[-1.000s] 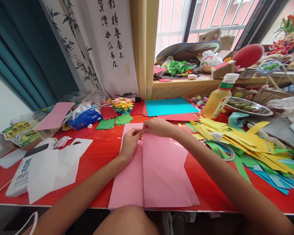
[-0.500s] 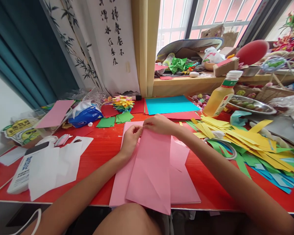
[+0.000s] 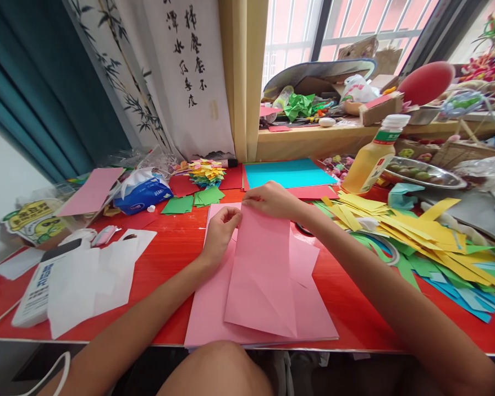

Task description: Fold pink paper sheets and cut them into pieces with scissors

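A folded pink sheet (image 3: 262,269) lay at the lower centre of the frame, slightly askew, a diagonal crease running across its lower half. The right hand (image 3: 269,199) gripped its top edge, fingertips bunched at the upper left corner. Just beside them was the left hand (image 3: 221,234), its fingers curled and the tips at the sheet's upper left edge (whether they pinched the paper could not be told). Beneath the sheet, larger pink papers (image 3: 206,313) spread out to both sides on a red table (image 3: 169,258).

Above the hands, near the middle of the frame, a flat blue sheet (image 3: 289,173) lay on red paper, and to its left stood a multicoloured paper ornament (image 3: 206,173) behind small green squares (image 3: 178,205). A blue tissue pack (image 3: 146,197) sat farther left, its white tissue showing. At the lower left, white papers (image 3: 93,286) partly covered a white box (image 3: 33,297).

On the right side, yellow strips (image 3: 416,236) were heaped over green and blue ones, near a bottle (image 3: 367,165) of yellowish liquid with a white cap. A red balloon (image 3: 427,83) rested at the upper right.
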Available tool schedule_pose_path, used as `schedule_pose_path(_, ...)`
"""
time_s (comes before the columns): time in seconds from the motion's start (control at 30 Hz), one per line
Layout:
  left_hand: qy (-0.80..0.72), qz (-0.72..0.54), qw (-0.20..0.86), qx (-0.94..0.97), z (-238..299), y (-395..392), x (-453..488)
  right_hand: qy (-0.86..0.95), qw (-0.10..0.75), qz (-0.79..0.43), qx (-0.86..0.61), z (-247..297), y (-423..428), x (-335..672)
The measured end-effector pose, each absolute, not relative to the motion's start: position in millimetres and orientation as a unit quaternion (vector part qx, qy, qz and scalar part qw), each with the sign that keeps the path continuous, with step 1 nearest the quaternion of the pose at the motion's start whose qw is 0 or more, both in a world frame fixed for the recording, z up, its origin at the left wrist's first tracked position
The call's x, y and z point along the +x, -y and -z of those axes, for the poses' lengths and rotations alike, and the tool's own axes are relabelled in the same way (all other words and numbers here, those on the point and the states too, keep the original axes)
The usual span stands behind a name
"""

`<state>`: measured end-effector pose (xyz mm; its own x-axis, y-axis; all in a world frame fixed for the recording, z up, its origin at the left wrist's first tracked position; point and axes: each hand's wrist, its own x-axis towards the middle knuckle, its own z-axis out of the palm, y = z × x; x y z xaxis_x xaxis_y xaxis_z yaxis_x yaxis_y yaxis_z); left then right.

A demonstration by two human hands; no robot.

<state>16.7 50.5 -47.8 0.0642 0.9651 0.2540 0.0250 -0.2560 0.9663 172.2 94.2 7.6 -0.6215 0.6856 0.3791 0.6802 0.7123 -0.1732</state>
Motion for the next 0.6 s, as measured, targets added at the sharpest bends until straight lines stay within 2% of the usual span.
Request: schedule_pose_path(0.6, -0.405, -0.538, 0.451, 0.586, 45, -41, 21, 0.853, 0.304, 0.005, -0.424, -33, -94, 192)
